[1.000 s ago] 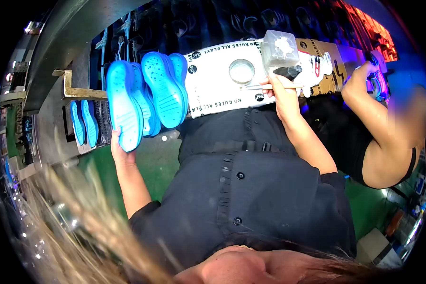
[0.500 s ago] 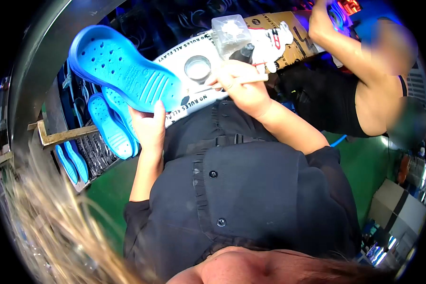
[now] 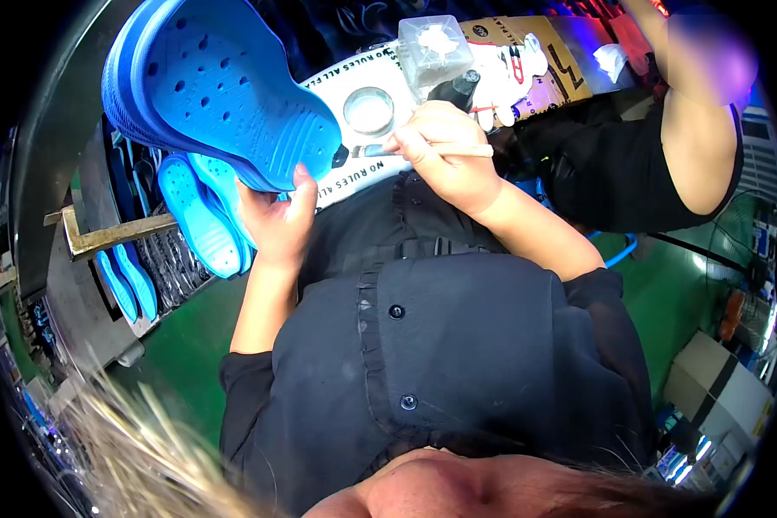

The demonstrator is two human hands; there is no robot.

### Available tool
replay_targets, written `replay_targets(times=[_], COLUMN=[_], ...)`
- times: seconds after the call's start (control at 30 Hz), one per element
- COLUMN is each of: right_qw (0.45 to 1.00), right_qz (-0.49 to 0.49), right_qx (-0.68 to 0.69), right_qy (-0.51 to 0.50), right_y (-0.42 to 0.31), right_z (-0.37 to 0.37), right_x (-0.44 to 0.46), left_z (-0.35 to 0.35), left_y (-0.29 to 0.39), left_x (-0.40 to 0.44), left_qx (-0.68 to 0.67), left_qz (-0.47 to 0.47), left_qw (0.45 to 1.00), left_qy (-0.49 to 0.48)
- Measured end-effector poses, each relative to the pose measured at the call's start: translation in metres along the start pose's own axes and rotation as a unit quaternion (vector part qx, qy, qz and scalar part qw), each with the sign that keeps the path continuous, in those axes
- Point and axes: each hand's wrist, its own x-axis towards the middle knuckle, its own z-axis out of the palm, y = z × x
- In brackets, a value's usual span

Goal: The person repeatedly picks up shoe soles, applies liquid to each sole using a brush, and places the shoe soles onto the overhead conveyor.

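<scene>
My left hand point(image 3: 278, 216) grips a blue foam shoe sole point(image 3: 224, 95) by its narrow heel end, with the thumb along the edge. The sole is tilted, its hole-dotted, ridged face turned towards me. A small dark spot point(image 3: 340, 156) shows at the heel edge. In my right hand point(image 3: 447, 155) is a brush point(image 3: 468, 149) with a pale handle, held between closed fingers. Its bristle end points left, close to the heel; whether they touch I cannot tell. Just behind the brush stands a round shallow dish point(image 3: 369, 111) with whitish contents.
The dish stands on a white lettered board point(image 3: 347, 183). Behind are a clear plastic box point(image 3: 436, 53), a dark bottle-like object point(image 3: 460, 88) and white gloves point(image 3: 518, 73). More blue soles point(image 3: 200, 216) lie at left, near a metal bar point(image 3: 121, 237). A co-worker point(image 3: 699, 147) is at right.
The sole has been raised and tilted, now looking larger and nearer. My right hand with the brush has shifted slightly right. The co-worker's arm has moved up and right.
</scene>
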Motion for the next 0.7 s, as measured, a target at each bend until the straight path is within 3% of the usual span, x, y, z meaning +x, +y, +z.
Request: replay_targets(times=[0.13,0.2,0.3,0.7], right_qw=[1.000,0.997,0.996,0.995], right_qz=[-0.029,-0.047,-0.074,-0.081], right_qx=[-0.003,-0.027,-0.039,-0.060], right_qy=[0.000,-0.051,-0.005,-0.012], right_y=[0.000,-0.007,0.005,0.003], right_z=[0.004,0.004,0.006,0.007], right_x=[0.002,0.007,0.004,0.005], left_z=[0.003,0.003,-0.001,0.001], left_y=[-0.002,-0.002,-0.001,-0.007], left_x=[0.000,0.000,-0.002,-0.003], left_qx=[0.005,0.001,0.007,0.025], left_qz=[0.010,0.019,0.012,0.042], left_qw=[1.000,1.000,1.000,0.999], left_qy=[0.004,0.008,-0.003,0.000])
